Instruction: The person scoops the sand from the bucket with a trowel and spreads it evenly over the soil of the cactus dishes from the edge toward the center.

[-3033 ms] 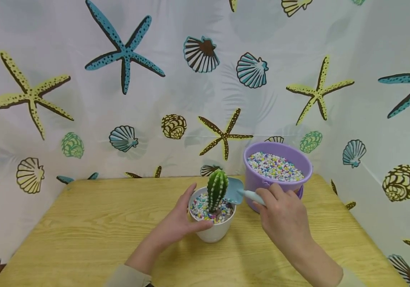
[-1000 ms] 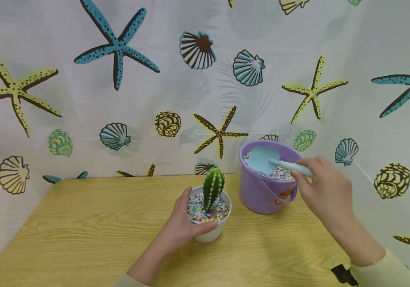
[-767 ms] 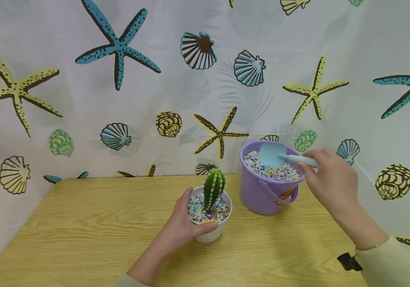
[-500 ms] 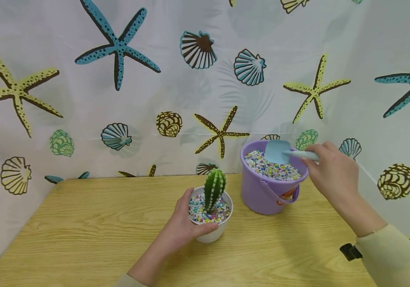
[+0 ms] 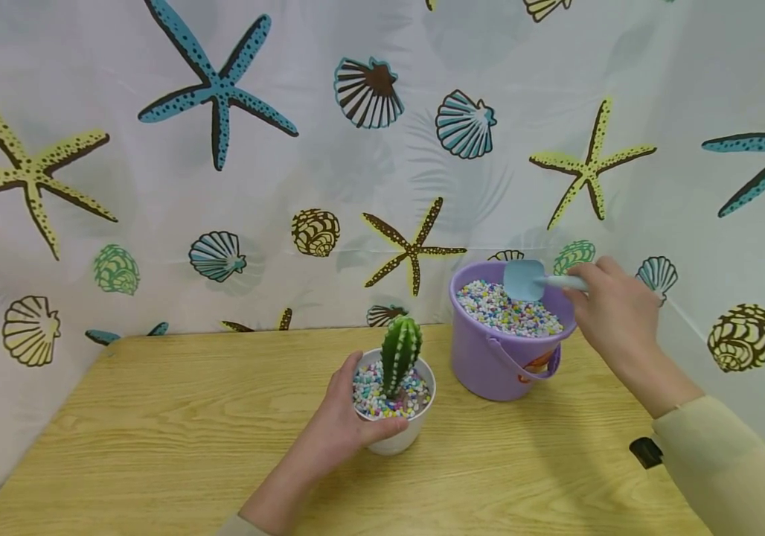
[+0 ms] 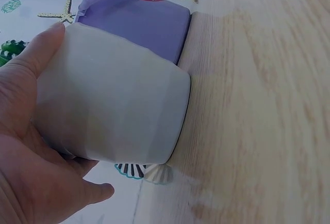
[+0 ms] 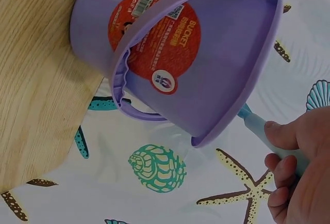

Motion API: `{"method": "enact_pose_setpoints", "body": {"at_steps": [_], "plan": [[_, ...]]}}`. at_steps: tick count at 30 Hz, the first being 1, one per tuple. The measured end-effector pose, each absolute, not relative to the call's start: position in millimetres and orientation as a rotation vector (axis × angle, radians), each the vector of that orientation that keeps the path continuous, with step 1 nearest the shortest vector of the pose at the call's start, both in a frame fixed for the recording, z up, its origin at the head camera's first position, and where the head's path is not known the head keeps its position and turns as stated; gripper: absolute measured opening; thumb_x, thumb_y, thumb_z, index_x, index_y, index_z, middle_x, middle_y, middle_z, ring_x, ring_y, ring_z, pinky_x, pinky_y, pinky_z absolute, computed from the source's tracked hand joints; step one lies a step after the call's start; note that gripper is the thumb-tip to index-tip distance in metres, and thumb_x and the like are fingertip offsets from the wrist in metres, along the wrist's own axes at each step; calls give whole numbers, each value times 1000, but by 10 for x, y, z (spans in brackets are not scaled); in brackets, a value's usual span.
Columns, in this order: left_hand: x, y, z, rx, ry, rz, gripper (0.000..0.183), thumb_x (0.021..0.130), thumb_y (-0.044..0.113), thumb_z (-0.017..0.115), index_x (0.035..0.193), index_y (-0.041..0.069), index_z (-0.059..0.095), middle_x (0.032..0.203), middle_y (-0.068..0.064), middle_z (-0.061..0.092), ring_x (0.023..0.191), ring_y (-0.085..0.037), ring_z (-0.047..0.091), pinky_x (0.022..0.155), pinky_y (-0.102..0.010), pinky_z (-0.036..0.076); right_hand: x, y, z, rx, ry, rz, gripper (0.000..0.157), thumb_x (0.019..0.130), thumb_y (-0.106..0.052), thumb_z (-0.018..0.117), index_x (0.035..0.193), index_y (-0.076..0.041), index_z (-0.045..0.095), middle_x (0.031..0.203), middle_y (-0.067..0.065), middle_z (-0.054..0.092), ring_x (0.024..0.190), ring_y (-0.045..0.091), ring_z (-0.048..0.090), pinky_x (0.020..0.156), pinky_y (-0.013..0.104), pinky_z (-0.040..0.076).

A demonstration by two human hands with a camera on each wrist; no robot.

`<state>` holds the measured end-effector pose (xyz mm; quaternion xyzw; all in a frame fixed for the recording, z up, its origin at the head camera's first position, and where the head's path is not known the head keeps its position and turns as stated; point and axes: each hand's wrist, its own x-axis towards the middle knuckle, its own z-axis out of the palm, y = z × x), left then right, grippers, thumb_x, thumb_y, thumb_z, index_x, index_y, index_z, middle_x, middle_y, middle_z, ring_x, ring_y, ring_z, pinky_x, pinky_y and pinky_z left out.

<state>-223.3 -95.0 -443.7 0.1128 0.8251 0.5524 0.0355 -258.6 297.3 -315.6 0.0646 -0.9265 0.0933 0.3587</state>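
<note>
A white flowerpot [image 5: 392, 438] stands on the table, holding a green cactus [image 5: 399, 353] amid multicoloured pebbles [image 5: 372, 387]. My left hand [image 5: 338, 428] grips the pot from the left, thumb near the front rim. In the left wrist view, the pot's white wall [image 6: 113, 95] sits against the palm and fingers. My right hand [image 5: 617, 305] holds a light blue toy shovel [image 5: 523, 280] by its handle. The blade is over the pebbles [image 5: 499, 309] in a purple bucket [image 5: 490, 365]. From the right wrist, the fingers curl round the handle [image 7: 258, 128] and the bucket hides the blade.
The wooden table [image 5: 188, 417] extends left and in front of the pot. Behind it hangs a white curtain [image 5: 329, 171] printed with starfish and shells. The bucket's handle [image 7: 119, 74] hangs down at its side. A black strap [image 5: 645, 452] shows by the right sleeve.
The shovel has gone from the pot's right rim to over the bucket, then shifted right and back across it. My left hand keeps its hold on the pot.
</note>
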Motion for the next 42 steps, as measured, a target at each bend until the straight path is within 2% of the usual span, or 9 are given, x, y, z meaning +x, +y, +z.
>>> {"method": "enact_pose_setpoints", "body": {"at_steps": [7, 12, 19, 28, 37, 42], "plan": [[-2230, -947, -4444, 347, 2545, 1684, 132, 79, 42, 103, 175, 9, 18, 171, -26, 31, 153, -44, 41, 124, -65, 35, -2679, 3018, -3210, 192, -2364, 153, 25, 95, -14, 87, 118, -10, 78, 96, 13, 64, 56, 37, 49, 51, 51, 41], [-2230, -947, -4446, 347, 2547, 1679, 132, 80, 43, 103, 176, 9, 18, 171, -26, 30, 153, -45, 41, 124, -65, 35, -2731, 3032, -3243, 214, -2360, 105, 25, 96, -13, 87, 119, -10, 78, 97, 14, 64, 62, 38, 52, 58, 52, 45], [-2220, -938, -4457, 340, 2534, 1692, 132, 80, 41, 103, 176, 10, 18, 172, -26, 30, 153, -45, 40, 124, -66, 35, -2797, 3020, -3278, 261, -2338, 104, 26, 92, -9, 89, 115, -9, 78, 96, 15, 66, 61, 39, 53, 58, 52, 46], [-2220, -941, -4444, 348, 2542, 1689, 132, 80, 42, 103, 176, 11, 18, 172, -25, 30, 154, -46, 40, 124, -66, 34, -2796, 2981, -3232, 190, -2462, 178, 22, 97, -10, 85, 118, -6, 77, 100, 17, 64, 63, 38, 55, 60, 53, 48], [-2230, -950, -4454, 355, 2548, 1685, 132, 79, 43, 103, 176, 10, 18, 172, -26, 30, 153, -45, 40, 125, -66, 34, -2812, 2966, -3284, 110, -2624, 331, 28, 102, -15, 82, 125, -3, 76, 108, 18, 64, 85, 39, 65, 71, 54, 54], [-2227, -949, -4448, 341, 2551, 1675, 132, 79, 43, 103, 176, 10, 18, 173, -26, 29, 154, -47, 40, 124, -67, 34, -2824, 2986, -3295, 101, -2643, 365, 27, 102, -16, 81, 125, -2, 76, 109, 19, 65, 89, 37, 65, 75, 54, 54]]}}
